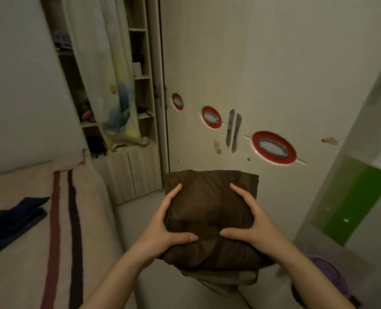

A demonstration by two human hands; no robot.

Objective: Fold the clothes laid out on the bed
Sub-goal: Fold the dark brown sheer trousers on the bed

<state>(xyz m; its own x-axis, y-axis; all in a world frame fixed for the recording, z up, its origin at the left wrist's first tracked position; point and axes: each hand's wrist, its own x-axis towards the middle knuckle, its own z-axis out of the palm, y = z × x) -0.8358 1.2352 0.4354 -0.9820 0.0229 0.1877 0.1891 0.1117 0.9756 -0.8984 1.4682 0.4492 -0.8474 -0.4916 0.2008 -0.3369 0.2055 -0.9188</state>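
Head view: a folded brown fabric bundle (209,217), thick and roughly square, is held up in the air in front of the person, off the bed. The left hand (162,228) clamps its left edge, fingers running up the side and thumb laid across the top. The right hand (252,226) mirrors it on the right edge, thumb pointing inward; the two thumb tips sit near each other, apart. Both hands grip the bundle, neither free. A looser, lighter brown layer hangs out under the near edge.

The bundle's long axis runs away from the person, toward the cream wardrobe with red oval handles (274,148).

The bed with the beige striped blanket (29,253) lies to the left and lower, well apart from the bundle. A dark navy garment (13,221) lies unfolded and crumpled on it, toward the far left. So the left hand is the nearer one to that garment.

Judgement: the brown piece looks done and needs setting down; the navy piece is likely next, and either move means swinging left.

An open shelf unit with a pale patterned curtain (118,97) stands beyond the bed.
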